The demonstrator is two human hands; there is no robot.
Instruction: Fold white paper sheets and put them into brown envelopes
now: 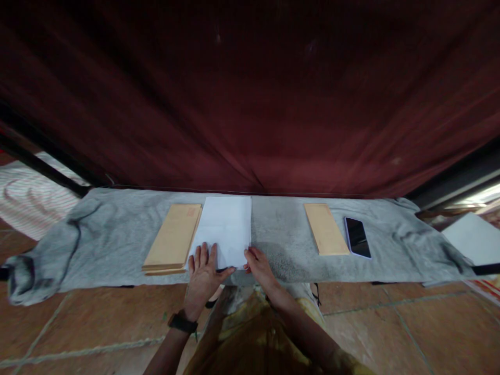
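White paper sheets (226, 224) lie on the grey cloth in front of me, the pile's near edge close to the cloth's front edge. My left hand (205, 271) rests flat on the lower left of the paper, fingers spread. At the lower right corner, my right hand (258, 265) pinches the paper's edge between thumb and bent fingers. Left of the paper is a stack of brown envelopes (174, 234), right beside it or slightly under its edge. Farther right lies another brown envelope (326, 229), apart from both hands; whether it is a single one I cannot tell.
A phone (357, 237) with a dark screen lies right of the right-hand envelope. Grey cloth (277, 224) covers the narrow surface. A dark red curtain (258, 104) hangs behind it. A white board-like object (474, 237) is at the far right, striped fabric (35, 192) at the far left.
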